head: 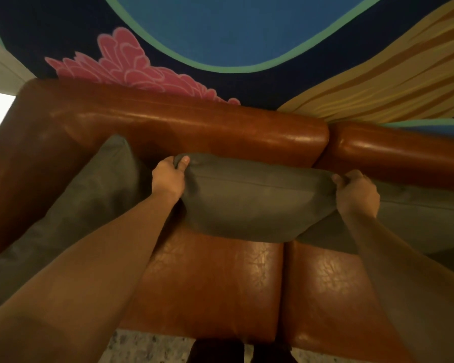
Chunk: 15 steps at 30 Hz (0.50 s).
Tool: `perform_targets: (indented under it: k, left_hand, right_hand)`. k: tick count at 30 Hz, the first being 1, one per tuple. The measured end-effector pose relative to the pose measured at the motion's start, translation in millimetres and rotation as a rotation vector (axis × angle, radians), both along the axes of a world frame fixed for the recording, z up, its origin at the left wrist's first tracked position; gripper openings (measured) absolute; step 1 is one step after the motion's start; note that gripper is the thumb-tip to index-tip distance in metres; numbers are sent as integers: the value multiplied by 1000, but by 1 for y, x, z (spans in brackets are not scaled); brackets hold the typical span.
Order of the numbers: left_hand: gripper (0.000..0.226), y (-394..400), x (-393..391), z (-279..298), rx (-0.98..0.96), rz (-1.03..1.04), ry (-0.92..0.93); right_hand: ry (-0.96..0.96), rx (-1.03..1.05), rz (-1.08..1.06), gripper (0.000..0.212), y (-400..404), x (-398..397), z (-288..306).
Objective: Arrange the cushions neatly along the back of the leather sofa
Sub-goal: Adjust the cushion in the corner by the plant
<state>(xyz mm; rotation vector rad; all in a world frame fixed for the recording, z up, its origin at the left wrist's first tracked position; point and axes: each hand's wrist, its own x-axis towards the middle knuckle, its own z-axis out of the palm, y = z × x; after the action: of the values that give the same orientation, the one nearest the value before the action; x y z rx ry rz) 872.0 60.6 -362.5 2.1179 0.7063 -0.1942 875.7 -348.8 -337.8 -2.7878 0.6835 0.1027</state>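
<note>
1. Behind the sofa [168,121] I am seeing a painted wall [247,30] showing a blue shape with a green rim, a pink flower and tan stripes on dark navy.
2. Brown leather is shining along the sofa's rolled back, which is splitting into two sections near the right end; two seat pads are lying side by side at the front edge, with a seam running between them.
3. My left hand [168,178] is gripping the upper left corner of the middle cushion [252,203], thumb lying over the top edge and fingers curling behind it.
4. My right hand [357,192] is pinching the upper right corner of the same cushion, fingers bunching the grey fabric.
5. That cushion is standing against the sofa's back, its lower edge sagging onto the seat pads right above the seam.
6. A second grey cushion [84,205] is leaning in the left corner, against the armrest, just beside my left forearm.
7. A third grey cushion [419,218] is lying at the right end along the back, its left end tucking behind the middle one and my right hand.
8. Speckled floor [142,347] is showing below the sofa's front edge; I cannot tell what the dark shape beside it is.
</note>
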Motion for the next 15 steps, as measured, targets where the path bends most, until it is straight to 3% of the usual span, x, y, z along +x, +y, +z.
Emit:
perform_targets:
  k: [7,15]
  left_hand:
    - [45,1,-6,-2,96,52,-12]
    - [48,12,0,0,78,30,98]
  right_hand:
    - [97,-50,93,35,-2,-3,-3]
    - [125,-9,35,34,1,2,-5]
